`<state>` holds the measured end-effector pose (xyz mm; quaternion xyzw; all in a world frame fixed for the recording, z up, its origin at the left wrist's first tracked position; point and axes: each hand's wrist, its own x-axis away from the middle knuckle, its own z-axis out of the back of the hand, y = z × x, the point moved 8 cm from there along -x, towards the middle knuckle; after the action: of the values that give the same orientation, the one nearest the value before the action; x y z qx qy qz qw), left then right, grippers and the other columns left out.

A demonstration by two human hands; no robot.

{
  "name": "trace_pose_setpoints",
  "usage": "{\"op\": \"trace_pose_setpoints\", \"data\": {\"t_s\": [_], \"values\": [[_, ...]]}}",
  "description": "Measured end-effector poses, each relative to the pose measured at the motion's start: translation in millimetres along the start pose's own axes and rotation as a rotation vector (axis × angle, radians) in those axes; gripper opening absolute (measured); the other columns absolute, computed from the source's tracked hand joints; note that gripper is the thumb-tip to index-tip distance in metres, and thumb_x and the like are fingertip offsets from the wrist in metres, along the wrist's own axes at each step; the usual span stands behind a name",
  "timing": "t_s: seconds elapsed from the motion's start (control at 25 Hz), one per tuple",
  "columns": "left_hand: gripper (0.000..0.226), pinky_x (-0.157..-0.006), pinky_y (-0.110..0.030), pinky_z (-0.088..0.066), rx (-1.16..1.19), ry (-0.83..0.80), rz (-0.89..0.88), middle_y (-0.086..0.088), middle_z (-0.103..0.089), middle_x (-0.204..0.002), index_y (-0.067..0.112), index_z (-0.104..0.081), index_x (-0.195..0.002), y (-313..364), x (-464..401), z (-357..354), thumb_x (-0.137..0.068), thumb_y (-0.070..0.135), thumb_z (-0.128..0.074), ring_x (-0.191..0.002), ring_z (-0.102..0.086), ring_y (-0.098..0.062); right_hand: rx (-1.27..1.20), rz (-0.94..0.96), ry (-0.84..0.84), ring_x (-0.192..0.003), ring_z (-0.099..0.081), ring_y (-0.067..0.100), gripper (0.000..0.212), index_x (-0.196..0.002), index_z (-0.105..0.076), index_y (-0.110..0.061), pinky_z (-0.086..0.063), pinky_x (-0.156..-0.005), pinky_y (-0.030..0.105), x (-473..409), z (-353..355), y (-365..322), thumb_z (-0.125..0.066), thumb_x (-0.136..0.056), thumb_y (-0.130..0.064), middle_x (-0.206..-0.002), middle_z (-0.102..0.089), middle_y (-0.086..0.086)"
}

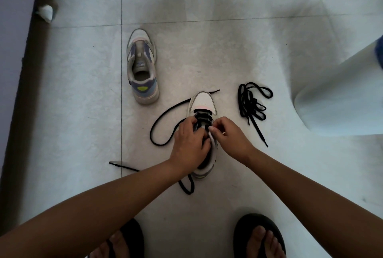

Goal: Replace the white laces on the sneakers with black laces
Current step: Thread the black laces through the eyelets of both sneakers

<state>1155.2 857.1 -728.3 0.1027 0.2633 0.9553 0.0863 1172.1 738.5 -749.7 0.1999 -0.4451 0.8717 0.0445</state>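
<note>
Pale tiled floor, dark grout lines. On it: near sneaker with black lace trailing left; second sneaker, laceless, farther left; bundled black lace to right; crumpled white scrap by dark baseboard; feet in black sandals at bottom.

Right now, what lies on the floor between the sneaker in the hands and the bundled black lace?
Nothing: in the head view, bare floor separates the near sneaker from the bundled black lace.
</note>
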Motion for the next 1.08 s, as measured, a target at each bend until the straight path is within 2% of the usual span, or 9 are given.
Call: {"op": "trace_pose_setpoints", "data": {"t_s": [0.12, 0.32, 0.52, 0.64, 0.72, 0.84, 0.92, 1.04, 1.08], "values": [[0.024, -0.094, -0.038, -0.034, -0.011, 0.004, 0.001, -0.018, -0.041, -0.134, 0.003, -0.065, -0.097, 0.9, -1.1, 1.3, -0.089, 0.024, -0.056, -0.120, -0.040, -0.032, 0.112, 0.095, -0.021, -0.078, -0.048, 0.015, 0.010, -0.089, -0.052, -0.010, -0.034, -0.065, 0.019, -1.5, 1.4, -8.9, -0.052, -0.095, -0.018, -0.087, -0.052, 0.002], [0.025, -0.095, -0.037, -0.033, -0.014, -0.009, -0.021, -0.014, -0.041, -0.136, 0.005, -0.065, -0.106, 0.5, -4.2, -0.3, -0.091, 0.023, -0.055, -0.122, -0.040, -0.029, 0.356, 0.183, -0.111, -0.073, -0.044, 0.017, 0.013, -0.097, -0.049, -0.005, -0.023, -0.058, 0.024, -6.3, -3.6, -17.7, -0.045, -0.098, -0.018, -0.085, -0.048, 0.003], [0.021, -0.090, -0.033, -0.035, 0.078, -0.019, 0.064, -0.008, -0.041, -0.127, 0.010, -0.066, -0.102, -11.3, -15.7, 0.0, -0.089, 0.024, -0.058, -0.115, -0.039, -0.023, 0.104, 0.043, -0.054, -0.082, -0.055, 0.015, 0.008, -0.096, -0.058, -0.011, -0.038, -0.068, 0.019, -3.4, 7.9, -3.3, -0.055, -0.094, -0.018, -0.091, -0.061, 0.002], [0.021, -0.090, -0.030, -0.038, 0.108, -0.052, 0.045, -0.010, -0.040, -0.126, 0.009, -0.069, -0.100, -9.7, -16.3, -3.8, -0.086, 0.023, -0.061, -0.114, -0.038, -0.025, 0.155, 0.015, -0.092, -0.080, -0.054, 0.018, 0.007, -0.093, -0.055, -0.012, -0.039, -0.063, 0.021, -8.2, 4.8, 0.7, -0.054, -0.093, -0.018, -0.089, -0.058, 0.002], [0.021, -0.087, -0.030, -0.039, 0.091, -0.051, 0.031, -0.010, -0.041, -0.124, 0.008, -0.069, -0.097, -8.6, -16.2, -2.2, -0.084, 0.024, -0.064, -0.110, -0.041, -0.025, 0.411, 0.165, -0.087, -0.070, -0.052, 0.023, 0.009, -0.097, -0.052, -0.006, -0.036, -0.056, 0.026, -6.3, 3.5, -17.9, -0.051, -0.092, -0.014, -0.087, -0.055, 0.007], [0.026, -0.084, -0.032, -0.040, -0.003, -0.044, -0.032, -0.010, -0.046, -0.124, 0.009, -0.069, -0.098, -5.5, -14.1, 0.3, -0.082, 0.029, -0.065, -0.107, -0.047, -0.026, 0.864, 0.572, 0.196, -0.040, -0.043, 0.021, 0.012, -0.084, -0.054, -0.001, -0.025, -0.037, 0.021, 12.3, 4.2, -43.4, -0.062, -0.077, -0.005, -0.072, -0.054, 0.012], [0.029, -0.088, -0.033, -0.041, -0.015, -0.042, -0.079, -0.011, -0.047, -0.128, 0.009, -0.069, -0.101, -2.7, -9.6, 0.2, -0.082, 0.030, -0.065, -0.109, -0.048, -0.027, 0.711, 0.424, 0.262, -0.046, -0.050, 0.020, 0.009, -0.084, -0.052, -0.007, -0.033, -0.039, 0.027, 15.1, 11.3, -31.6, -0.058, -0.083, -0.013, -0.071, -0.055, 0.006], [0.031, -0.091, -0.034, -0.041, -0.015, -0.055, -0.098, -0.013, -0.044, -0.133, 0.009, -0.069, -0.105, -2.7, -7.0, -1.7, -0.083, 0.031, -0.063, -0.113, -0.046, -0.028, -0.005, -0.069, 0.095, -0.074, -0.058, 0.014, 0.008, -0.087, -0.057, -0.017, -0.048, -0.068, 0.033, 6.2, 8.7, 13.5, -0.055, -0.093, -0.022, -0.082, -0.061, -0.003], [0.031, -0.091, -0.034, -0.040, -0.016, -0.057, -0.092, -0.013, -0.044, -0.132, 0.009, -0.069, -0.105, -3.6, -7.6, -2.2, -0.084, 0.031, -0.063, -0.113, -0.045, -0.028, -0.156, -0.125, 0.119, -0.078, -0.060, 0.014, 0.008, -0.084, -0.060, -0.019, -0.051, -0.074, 0.034, 1.3, 12.3, 20.6, -0.057, -0.092, -0.020, -0.082, -0.063, -0.003]]}}
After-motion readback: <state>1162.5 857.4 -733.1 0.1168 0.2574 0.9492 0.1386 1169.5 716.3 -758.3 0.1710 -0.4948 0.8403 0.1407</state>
